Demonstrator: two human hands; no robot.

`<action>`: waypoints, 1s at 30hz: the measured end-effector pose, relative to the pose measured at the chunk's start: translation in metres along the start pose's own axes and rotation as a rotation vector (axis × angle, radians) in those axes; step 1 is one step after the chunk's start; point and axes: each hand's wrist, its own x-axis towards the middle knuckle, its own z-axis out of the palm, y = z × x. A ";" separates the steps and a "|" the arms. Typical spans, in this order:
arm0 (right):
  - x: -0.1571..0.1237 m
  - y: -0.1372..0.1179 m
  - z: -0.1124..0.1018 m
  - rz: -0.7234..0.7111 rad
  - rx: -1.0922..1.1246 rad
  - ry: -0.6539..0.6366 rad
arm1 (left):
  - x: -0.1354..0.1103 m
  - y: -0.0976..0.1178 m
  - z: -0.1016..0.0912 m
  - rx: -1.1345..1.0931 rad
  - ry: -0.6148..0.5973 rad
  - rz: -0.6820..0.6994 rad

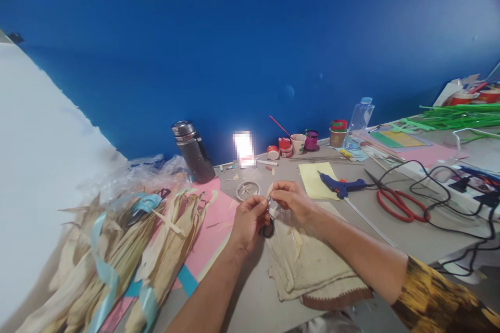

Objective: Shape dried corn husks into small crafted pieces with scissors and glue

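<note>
My left hand (250, 220) and my right hand (291, 200) meet over the grey table (414, 234), fingers pinched together on a small pale piece between them; what it is I cannot make out. A dark ring-shaped thing (267, 229) hangs just below my left fingers. Under the hands lies a beige cloth (312, 268). A roll of tape (247, 190) sits just beyond the hands.
Dried corn husks (117, 260) with light blue strips pile at the left. A dark flask (193, 151), small paint pots (286, 146), a water bottle (359, 119), a blue glue gun (341, 185), red scissors (396, 202), black cables (449, 192) and green strips (457, 114) lie around. Behind stands a blue wall.
</note>
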 end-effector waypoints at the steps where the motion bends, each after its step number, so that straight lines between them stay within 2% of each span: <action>1: 0.000 0.001 0.000 0.001 -0.002 0.001 | 0.000 0.000 -0.001 -0.010 -0.013 -0.009; 10: 0.000 0.005 0.005 0.034 -0.011 0.079 | 0.001 -0.002 -0.001 -0.116 -0.051 -0.014; 14: 0.003 0.005 0.002 0.048 0.048 0.154 | 0.000 0.001 0.000 -0.149 -0.060 0.009; 18: 0.007 0.009 -0.002 0.091 0.147 0.135 | 0.003 0.001 -0.001 -0.179 0.024 0.010; 22: 0.005 0.014 0.003 0.060 0.184 0.072 | 0.007 -0.002 -0.003 -0.181 0.141 0.007; 30: 0.001 0.015 0.009 -0.013 0.017 0.119 | 0.004 -0.004 0.001 -0.096 0.157 0.022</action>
